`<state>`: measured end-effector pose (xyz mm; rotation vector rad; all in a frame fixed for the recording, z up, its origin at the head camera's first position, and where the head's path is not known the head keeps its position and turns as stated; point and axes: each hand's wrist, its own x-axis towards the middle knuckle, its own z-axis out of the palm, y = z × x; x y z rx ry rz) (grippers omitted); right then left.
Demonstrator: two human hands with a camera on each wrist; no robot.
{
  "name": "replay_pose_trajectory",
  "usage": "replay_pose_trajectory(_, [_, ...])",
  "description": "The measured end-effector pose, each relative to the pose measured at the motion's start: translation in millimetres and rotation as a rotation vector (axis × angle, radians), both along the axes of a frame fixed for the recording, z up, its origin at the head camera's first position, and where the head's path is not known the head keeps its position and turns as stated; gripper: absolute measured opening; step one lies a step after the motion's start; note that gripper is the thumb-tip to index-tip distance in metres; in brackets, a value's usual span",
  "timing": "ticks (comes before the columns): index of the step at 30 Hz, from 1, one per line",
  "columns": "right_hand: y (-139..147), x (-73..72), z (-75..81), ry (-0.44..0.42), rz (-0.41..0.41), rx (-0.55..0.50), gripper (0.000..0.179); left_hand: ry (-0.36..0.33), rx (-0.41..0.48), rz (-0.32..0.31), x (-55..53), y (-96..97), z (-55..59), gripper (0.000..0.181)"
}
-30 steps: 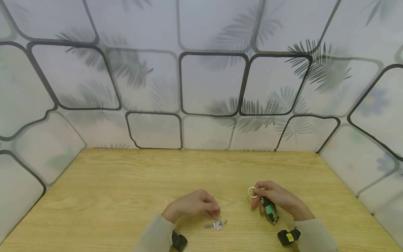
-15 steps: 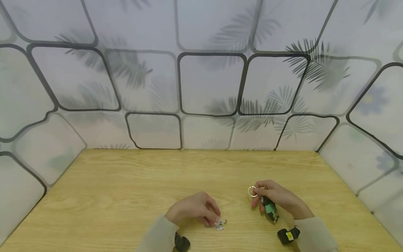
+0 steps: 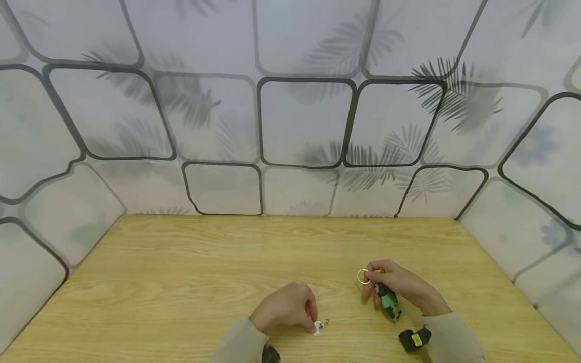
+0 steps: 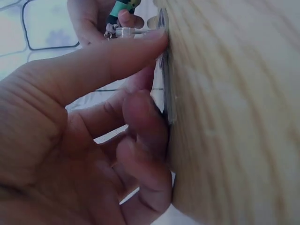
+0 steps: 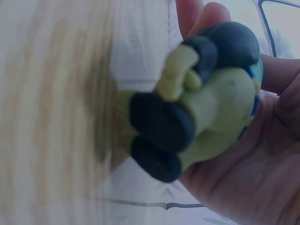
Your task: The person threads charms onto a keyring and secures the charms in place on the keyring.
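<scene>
A wooden table (image 3: 181, 272) stands against leaf-patterned wall panels (image 3: 304, 121). Near its front edge, the left hand (image 3: 286, 308) pinches a small silver key (image 3: 320, 326) lying flat on the wood, fingertips (image 4: 157, 40) curled at its edge. The right hand (image 3: 399, 285) curls around a green-and-black figure keychain (image 3: 388, 301) with its metal ring (image 3: 362, 277) raised. The key looks thin, stiff and slippery; it is probably best lifted by its edges.
</scene>
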<state>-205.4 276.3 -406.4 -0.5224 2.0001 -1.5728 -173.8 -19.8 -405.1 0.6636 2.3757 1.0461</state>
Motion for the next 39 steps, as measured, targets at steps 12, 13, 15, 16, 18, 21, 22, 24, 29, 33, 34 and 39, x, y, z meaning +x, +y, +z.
replay_pose_trajectory(12, [0,0.2,2.0,0.0,-0.008,0.004,0.024,0.065,-0.07,-0.037,4.0,1.1,0.7,0.024])
replay_pose_trajectory(13, [0,0.0,2.2,0.0,-0.007,0.008,0.025,0.082,-0.085,-0.041,4.5,1.4,0.7,0.024])
replay_pose_trajectory(15, [0,-0.5,2.7,0.003,-0.005,0.008,0.025,0.105,-0.111,-0.041,5.6,2.2,1.3,0.024])
replay_pose_trajectory(16, [0,-0.7,3.0,0.005,-0.005,0.005,0.025,0.11,-0.12,-0.036,6.1,2.8,1.6,0.024])
replay_pose_trajectory(18, [0,-0.9,3.1,0.009,-0.003,-0.001,0.025,0.113,-0.131,-0.03,6.9,3.5,2.2,0.025])
replay_pose_trajectory(21, [0,-0.5,2.3,0.012,0.001,-0.014,0.024,0.121,-0.148,-0.028,7.8,4.4,2.5,0.025])
replay_pose_trajectory(22, [0,-0.1,1.9,0.011,0.0,-0.013,0.024,0.127,-0.157,-0.031,8.1,4.6,2.6,0.025])
replay_pose_trajectory(24, [0,0.2,1.6,0.009,0.001,-0.012,0.025,0.125,-0.166,-0.037,8.3,4.9,3.2,0.024])
replay_pose_trajectory(29, [1,0.9,0.3,0.001,-0.006,-0.005,0.026,0.077,-0.13,-0.058,6.6,2.5,4.2,0.021])
replay_pose_trajectory(33, [1,1.1,0.1,0.003,-0.003,-0.019,0.026,-0.067,0.094,-0.093,-2.6,-4.7,0.5,0.016])
replay_pose_trajectory(34, [1,1.1,0.1,0.001,-0.004,-0.02,0.026,-0.122,0.165,-0.105,-5.8,-6.9,-1.2,0.013])
replay_pose_trajectory(39, [1,0.9,1.0,0.004,-0.005,-0.024,0.026,-0.417,0.425,-0.114,-19.6,-18.6,-11.4,0.02])
